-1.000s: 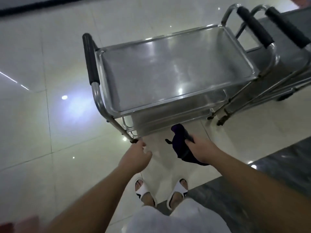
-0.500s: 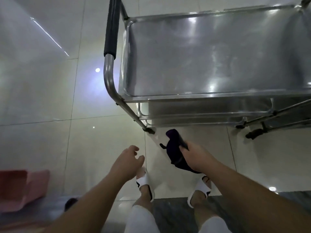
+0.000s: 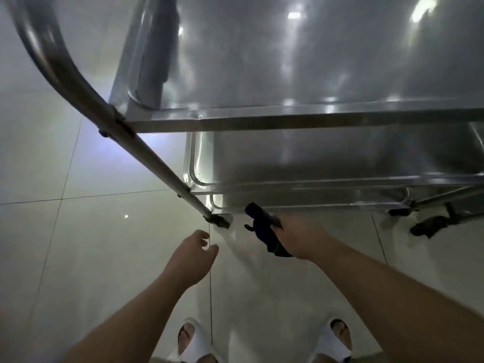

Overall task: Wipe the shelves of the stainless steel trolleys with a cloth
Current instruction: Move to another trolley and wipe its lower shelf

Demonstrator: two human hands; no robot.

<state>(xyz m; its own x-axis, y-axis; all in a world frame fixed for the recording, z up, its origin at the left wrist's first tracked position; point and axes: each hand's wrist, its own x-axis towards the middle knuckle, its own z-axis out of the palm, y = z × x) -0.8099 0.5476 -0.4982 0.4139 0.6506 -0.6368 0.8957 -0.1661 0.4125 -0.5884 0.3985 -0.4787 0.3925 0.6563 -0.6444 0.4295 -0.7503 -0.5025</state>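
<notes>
You have closed in and bent low over the stainless steel trolley (image 3: 288, 121): a second ago you saw it whole from a standing distance, and now its top shelf (image 3: 327, 53) fills the upper view, with the middle shelf (image 3: 327, 158) and the edge of the bottom shelf (image 3: 301, 201) stacked beneath it. That puts the lower shelves within reach, so the wiping looks about to start low down; none of them shows a cloth on it yet. The trolley's slanted leg tube (image 3: 146, 150) runs down to a foot (image 3: 218, 221) on the tiled floor (image 3: 52, 258). Your right hand (image 3: 298, 238) stays clenched around the dark cloth (image 3: 264, 231), just in front of the bottom shelf's edge. Your left hand (image 3: 190, 258) is empty, fingers loosely curled, just below that foot.
</notes>
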